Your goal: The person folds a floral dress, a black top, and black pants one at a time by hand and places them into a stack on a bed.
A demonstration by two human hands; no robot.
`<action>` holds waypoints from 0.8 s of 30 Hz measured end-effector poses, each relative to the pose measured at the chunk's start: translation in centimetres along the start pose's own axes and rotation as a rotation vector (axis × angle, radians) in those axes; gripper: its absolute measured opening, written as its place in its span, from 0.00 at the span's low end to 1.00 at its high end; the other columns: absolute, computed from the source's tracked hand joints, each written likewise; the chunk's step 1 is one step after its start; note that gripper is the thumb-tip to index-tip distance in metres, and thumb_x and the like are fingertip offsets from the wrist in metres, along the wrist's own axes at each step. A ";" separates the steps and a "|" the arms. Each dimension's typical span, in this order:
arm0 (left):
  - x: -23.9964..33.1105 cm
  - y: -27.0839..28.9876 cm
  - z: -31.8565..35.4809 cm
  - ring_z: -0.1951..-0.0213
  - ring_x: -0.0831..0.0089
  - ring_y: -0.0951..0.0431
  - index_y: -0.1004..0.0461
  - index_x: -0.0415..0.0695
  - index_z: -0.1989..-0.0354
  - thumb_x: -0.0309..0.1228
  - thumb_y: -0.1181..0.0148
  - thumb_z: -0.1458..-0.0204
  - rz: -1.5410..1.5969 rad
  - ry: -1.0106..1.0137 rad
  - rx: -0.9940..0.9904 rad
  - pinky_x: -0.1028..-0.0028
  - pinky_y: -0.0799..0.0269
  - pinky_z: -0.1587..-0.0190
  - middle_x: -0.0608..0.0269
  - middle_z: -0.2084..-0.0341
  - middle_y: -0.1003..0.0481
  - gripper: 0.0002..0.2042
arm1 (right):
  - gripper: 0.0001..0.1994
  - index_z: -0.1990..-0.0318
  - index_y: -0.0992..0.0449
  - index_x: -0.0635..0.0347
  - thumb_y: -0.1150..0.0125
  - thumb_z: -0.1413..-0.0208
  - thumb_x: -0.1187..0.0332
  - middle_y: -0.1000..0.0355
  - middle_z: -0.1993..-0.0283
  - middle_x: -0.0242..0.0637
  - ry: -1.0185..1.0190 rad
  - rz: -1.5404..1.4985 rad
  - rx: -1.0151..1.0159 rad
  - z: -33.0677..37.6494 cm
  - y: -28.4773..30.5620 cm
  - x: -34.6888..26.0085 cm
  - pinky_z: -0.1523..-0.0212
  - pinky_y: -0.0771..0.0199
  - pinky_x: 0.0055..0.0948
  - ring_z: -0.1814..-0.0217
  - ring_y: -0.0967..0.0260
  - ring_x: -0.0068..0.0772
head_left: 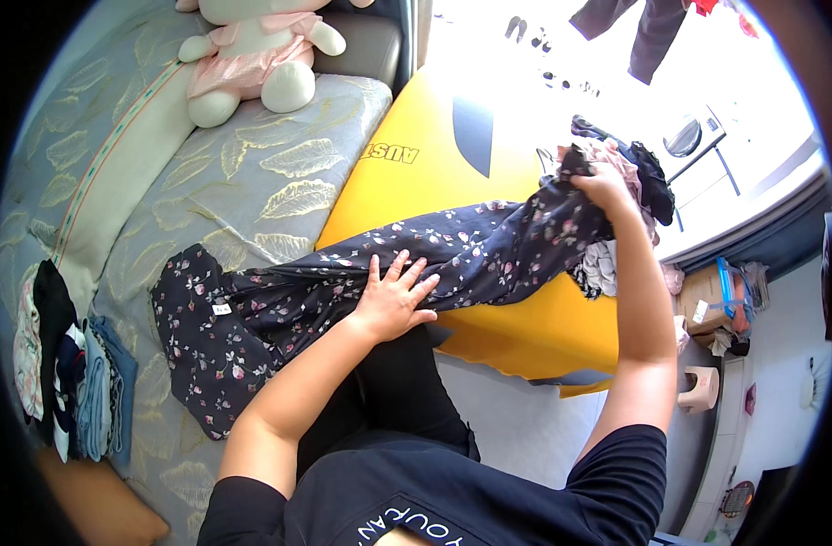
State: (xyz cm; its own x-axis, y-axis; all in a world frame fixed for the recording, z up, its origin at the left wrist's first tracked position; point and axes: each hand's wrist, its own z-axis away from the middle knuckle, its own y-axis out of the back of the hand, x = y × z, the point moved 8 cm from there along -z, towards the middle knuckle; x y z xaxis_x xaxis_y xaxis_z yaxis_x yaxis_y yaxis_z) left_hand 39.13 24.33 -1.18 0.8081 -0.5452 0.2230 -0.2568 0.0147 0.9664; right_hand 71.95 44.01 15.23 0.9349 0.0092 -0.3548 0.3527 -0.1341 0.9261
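Note:
A long dark dress with a small floral print (489, 246) stretches across my lap, from the sofa on the left to the yellow cover on the right. My left hand (393, 300) lies flat on its middle, fingers spread. At the far right end my right hand (607, 189) grips a bunched part of the dress, close to a heap of clothes. The end of the dress with a white label lies over the sofa seat. Folds hide part of its shape.
Folded clothes (93, 391) stand in a row on the leaf-patterned sofa (279, 164). A plush toy (252, 55) sits at the back. The heap of crumpled clothes (653, 182) rests on the yellow cover (416, 118). A cardboard box (703, 296) and pink stool (700, 389) are at right.

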 end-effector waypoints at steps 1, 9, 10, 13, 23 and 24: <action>-0.4 0.2 0.0 0.31 0.53 0.52 0.37 0.55 0.36 0.58 0.51 0.46 0.043 0.027 -0.004 0.35 0.61 0.37 0.57 0.34 0.44 0.31 | 0.17 0.65 0.21 0.65 0.38 0.58 0.60 0.23 0.64 0.51 0.001 -0.026 -0.097 1.4 -1.5 -3.1 0.57 0.27 0.36 0.60 0.25 0.43; -1.0 2.6 1.6 0.33 0.50 0.46 0.32 0.49 0.41 0.52 0.43 0.47 0.088 0.001 0.138 0.39 0.53 0.37 0.49 0.38 0.39 0.28 | 0.15 0.59 0.21 0.62 0.32 0.52 0.64 0.23 0.58 0.43 0.482 -0.306 0.072 11.8 -7.2 -13.9 0.52 0.28 0.32 0.55 0.25 0.39; -1.0 2.8 1.8 0.34 0.50 0.45 0.32 0.49 0.42 0.51 0.42 0.48 0.090 -0.014 0.154 0.39 0.52 0.38 0.50 0.38 0.38 0.28 | 0.15 0.60 0.21 0.63 0.34 0.50 0.62 0.23 0.60 0.46 0.325 -0.351 0.182 10.8 -6.4 -11.2 0.55 0.27 0.36 0.57 0.25 0.45; -0.8 3.4 1.8 0.34 0.49 0.44 0.32 0.47 0.42 0.51 0.42 0.48 0.105 -0.032 0.173 0.41 0.51 0.38 0.50 0.39 0.38 0.28 | 0.20 0.55 0.23 0.66 0.36 0.48 0.57 0.23 0.59 0.50 -0.090 -0.457 0.092 8.0 -9.8 -1.4 0.53 0.28 0.36 0.55 0.25 0.44; 0.3 2.7 1.9 0.35 0.50 0.43 0.30 0.45 0.45 0.51 0.42 0.48 0.193 -0.049 0.221 0.43 0.48 0.38 0.49 0.41 0.36 0.27 | 0.13 0.55 0.22 0.59 0.36 0.47 0.66 0.24 0.53 0.45 0.611 -0.467 -0.174 19.7 -13.2 -14.8 0.43 0.32 0.35 0.44 0.30 0.43; 0.2 2.8 2.1 0.35 0.50 0.43 0.30 0.45 0.45 0.51 0.42 0.48 0.197 -0.049 0.213 0.44 0.48 0.38 0.49 0.41 0.36 0.27 | 0.09 0.61 0.21 0.62 0.35 0.50 0.72 0.23 0.59 0.43 0.656 -0.518 0.048 18.9 -11.1 -14.4 0.49 0.28 0.34 0.51 0.26 0.41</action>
State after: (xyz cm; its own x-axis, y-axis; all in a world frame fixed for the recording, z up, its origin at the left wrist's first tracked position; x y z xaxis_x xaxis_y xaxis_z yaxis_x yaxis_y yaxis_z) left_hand 37.50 22.52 1.27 0.7064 -0.5895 0.3917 -0.5157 -0.0497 0.8553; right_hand 53.81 26.59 7.66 0.4928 0.6544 -0.5735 0.7561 0.0042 0.6545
